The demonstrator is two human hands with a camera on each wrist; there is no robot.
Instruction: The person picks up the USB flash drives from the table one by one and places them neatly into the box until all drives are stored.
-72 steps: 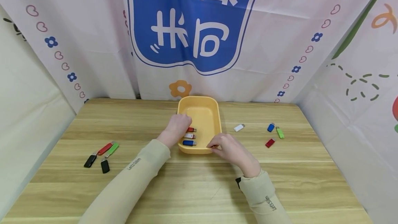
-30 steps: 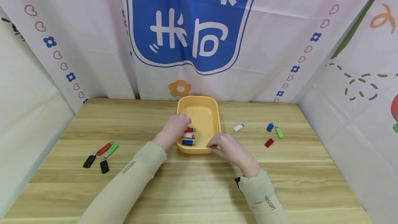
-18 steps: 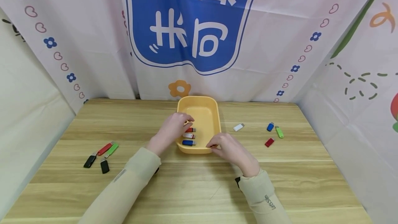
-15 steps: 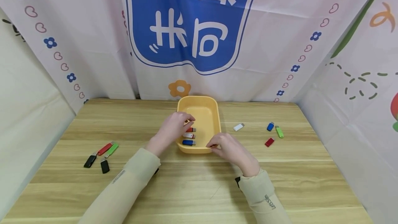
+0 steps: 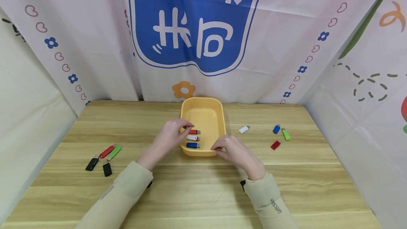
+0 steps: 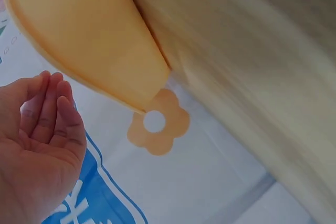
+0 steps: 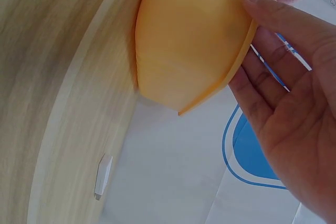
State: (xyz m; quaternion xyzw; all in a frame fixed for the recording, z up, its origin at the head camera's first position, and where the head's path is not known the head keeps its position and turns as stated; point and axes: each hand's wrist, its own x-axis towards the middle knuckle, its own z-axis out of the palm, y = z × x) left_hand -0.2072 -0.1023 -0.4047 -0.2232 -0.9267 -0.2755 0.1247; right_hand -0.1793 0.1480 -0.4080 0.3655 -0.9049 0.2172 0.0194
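A yellow tray (image 5: 206,116) stands at the middle of the table. Three USB sticks lie in a column along its left side: red (image 5: 194,132), white with a red end (image 5: 192,138) and blue (image 5: 192,145). Over the left rim is my left hand (image 5: 173,133), fingers loosely curved; in the left wrist view the left hand (image 6: 44,129) has nothing between thumb and fingers. A small dark patch shows beneath its fingertips, mostly hidden. At the near right corner, my right hand (image 5: 236,153) pinches the tray's rim, the thumb (image 7: 273,11) on its outside in the right wrist view.
Left of the tray lie red (image 5: 107,151), green (image 5: 114,152) and black (image 5: 107,169) USB sticks. To its right are white (image 5: 244,129), blue (image 5: 276,129), green (image 5: 286,134) and dark red (image 5: 275,145) ones. A printed curtain (image 5: 276,45) hangs behind the table.
My left hand, earlier down inside the tray beside the red stick, has loosened its fingers and drawn back left to the rim. The right hand keeps its place on the tray.
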